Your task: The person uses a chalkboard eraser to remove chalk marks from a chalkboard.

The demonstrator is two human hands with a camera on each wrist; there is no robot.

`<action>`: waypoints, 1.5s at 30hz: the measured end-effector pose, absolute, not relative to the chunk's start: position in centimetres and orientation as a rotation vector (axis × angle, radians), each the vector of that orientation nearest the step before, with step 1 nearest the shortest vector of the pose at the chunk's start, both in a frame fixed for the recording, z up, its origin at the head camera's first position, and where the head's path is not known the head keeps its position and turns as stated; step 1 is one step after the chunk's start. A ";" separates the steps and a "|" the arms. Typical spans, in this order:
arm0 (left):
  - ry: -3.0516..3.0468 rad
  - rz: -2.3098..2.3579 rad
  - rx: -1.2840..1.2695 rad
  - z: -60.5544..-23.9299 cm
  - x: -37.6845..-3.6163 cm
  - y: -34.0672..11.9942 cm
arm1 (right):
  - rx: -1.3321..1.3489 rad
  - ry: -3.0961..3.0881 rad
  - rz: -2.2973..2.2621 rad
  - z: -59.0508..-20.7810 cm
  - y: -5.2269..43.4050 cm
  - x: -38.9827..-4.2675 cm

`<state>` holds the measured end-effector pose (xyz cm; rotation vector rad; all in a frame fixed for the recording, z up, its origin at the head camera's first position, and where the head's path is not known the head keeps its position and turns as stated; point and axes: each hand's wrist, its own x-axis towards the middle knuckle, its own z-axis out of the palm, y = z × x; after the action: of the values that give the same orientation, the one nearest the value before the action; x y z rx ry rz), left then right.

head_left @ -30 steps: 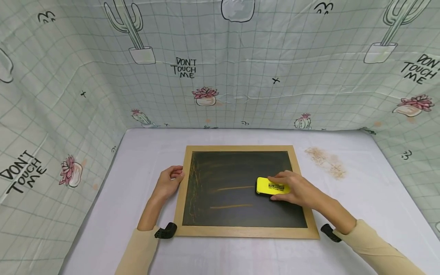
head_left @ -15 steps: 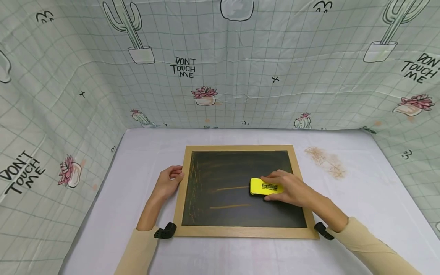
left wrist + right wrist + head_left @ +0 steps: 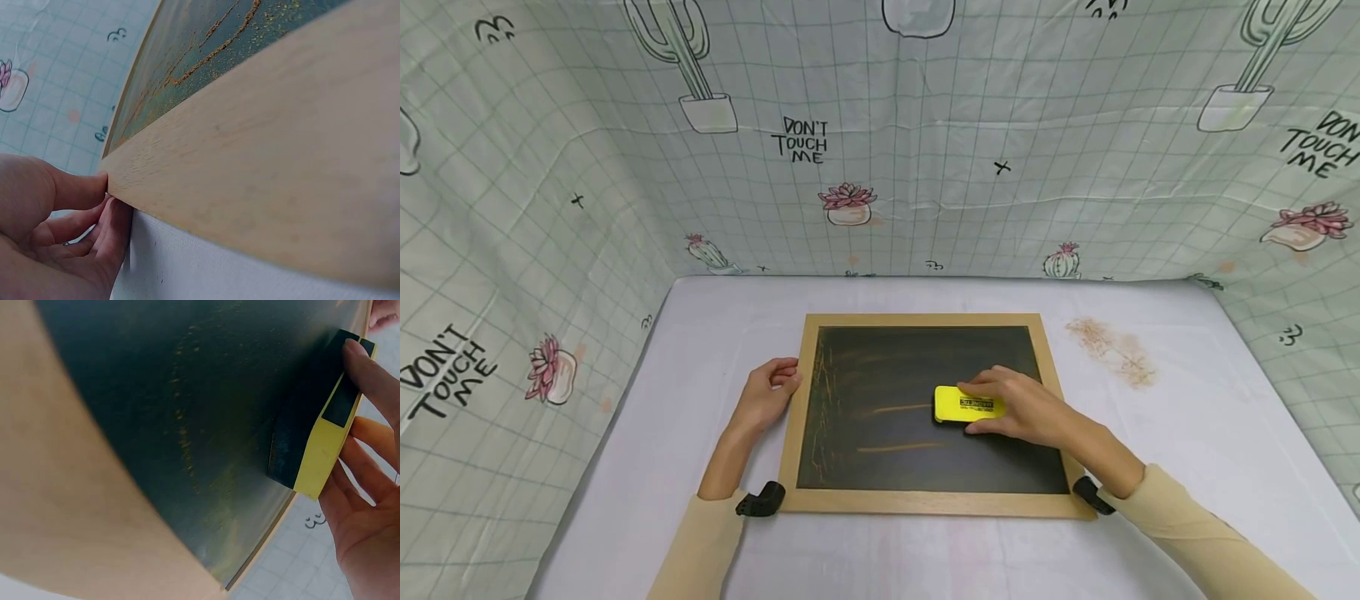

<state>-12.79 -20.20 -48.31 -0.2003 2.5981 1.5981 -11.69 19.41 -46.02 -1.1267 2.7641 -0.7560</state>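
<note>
Two orange chalk streaks [image 3: 904, 409] are lying just left of the yellow eraser [image 3: 967, 404], which we are clamping between thumb and fingertips of our right hand [image 3: 1018, 410] near the middle of the chalkboard [image 3: 865, 458], itself sitting centred on the table [image 3: 1187, 433]. Wiping well, we judge, is calling for a flat felt face, even downward pressure and level strokes across each streak. Our right wrist is staying low with the forearm angling in from the near right corner, while our left hand [image 3: 767, 392], fingers loosely curled, is bracing the board's left frame edge.
</note>
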 end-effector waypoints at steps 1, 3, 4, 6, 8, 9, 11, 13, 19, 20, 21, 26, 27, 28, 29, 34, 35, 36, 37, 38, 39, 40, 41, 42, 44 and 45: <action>2.597 1.598 -0.202 -48.3 -12.8 -20.2 | -1.125 2.759 -0.757 -46.0 19.3 -11.7; 2.594 1.600 -0.200 -48.3 -12.8 -20.2 | -1.127 2.752 -0.756 -45.9 19.1 -11.8; 2.592 1.602 -0.200 -48.3 -12.8 -20.2 | -1.127 2.748 -0.758 -45.9 18.9 -11.8; 2.591 1.603 -0.201 -48.4 -12.8 -20.2 | -1.131 2.743 -0.755 -45.9 18.6 -11.9; 2.593 1.603 -0.202 -48.3 -12.8 -20.2 | -1.136 2.738 -0.752 -46.0 18.3 -12.0; 2.596 1.601 -0.201 -48.3 -12.8 -20.1 | -1.138 2.736 -0.749 -46.0 18.2 -12.0; 2.602 1.601 -0.199 -48.3 -12.9 -20.1 | -1.145 2.729 -0.747 -46.0 17.9 -12.1; 2.606 1.605 -0.197 -48.3 -12.8 -20.1 | -1.153 2.725 -0.744 -45.9 17.6 -12.2; 2.603 1.607 -0.201 -48.4 -12.8 -20.1 | -1.176 2.715 -0.713 -45.8 16.8 -12.4; 2.601 1.606 -0.204 -48.4 -12.8 -20.2 | -1.179 2.713 -0.712 -45.8 16.6 -12.4; 2.597 1.606 -0.210 -48.4 -12.8 -20.2 | -1.182 2.712 -0.712 -45.8 16.5 -12.5; 2.605 1.609 -0.197 -48.3 -12.7 -20.2 | -1.213 2.702 -0.705 -45.8 15.8 -12.6; 2.605 1.611 -0.195 -48.3 -12.7 -20.2 | -1.216 2.702 -0.699 -45.8 15.7 -12.7; 2.606 1.612 -0.190 -48.3 -12.7 -20.2 | -1.222 2.699 -0.696 -45.8 15.5 -12.7; 2.607 1.612 -0.189 -48.3 -12.7 -20.2 | -1.221 2.696 -0.695 -45.8 15.4 -12.8; 2.601 1.612 -0.189 -48.3 -12.7 -20.2 | -1.252 2.687 -0.683 -45.8 14.7 -13.0; 2.602 1.611 -0.188 -48.3 -12.7 -20.2 | -1.259 2.686 -0.682 -45.8 14.5 -13.0; 2.599 1.611 -0.193 -48.2 -12.7 -20.2 | -1.267 2.683 -0.679 -45.8 14.4 -13.0; 2.597 1.612 -0.195 -48.3 -12.8 -20.2 | -1.273 2.679 -0.679 -45.8 14.2 -13.0; 2.597 1.613 -0.194 -48.3 -12.8 -20.2 | -1.276 2.675 -0.677 -45.8 14.0 -13.1; 2.598 1.613 -0.193 -48.3 -12.8 -20.2 | -1.275 2.671 -0.675 -45.8 13.8 -13.1; 2.598 1.613 -0.190 -48.3 -12.8 -20.2 | -1.274 2.668 -0.674 -45.8 13.6 -13.1; 2.595 1.615 -0.193 -48.3 -12.8 -20.2 | -1.275 2.664 -0.673 -45.8 13.4 -13.1; 2.591 1.618 -0.195 -48.3 -12.8 -20.2 | -1.276 2.657 -0.672 -45.8 13.2 -13.2; 2.593 1.622 -0.191 -48.3 -12.8 -20.2 | -1.280 2.649 -0.665 -45.9 12.8 -13.3; 2.594 1.622 -0.192 -48.3 -12.8 -20.2 | -1.285 2.643 -0.664 -45.9 12.6 -13.3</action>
<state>-12.80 -20.23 -48.33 -0.1917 2.5937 1.6224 -13.29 12.64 -45.94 -1.2849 2.6429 -0.6645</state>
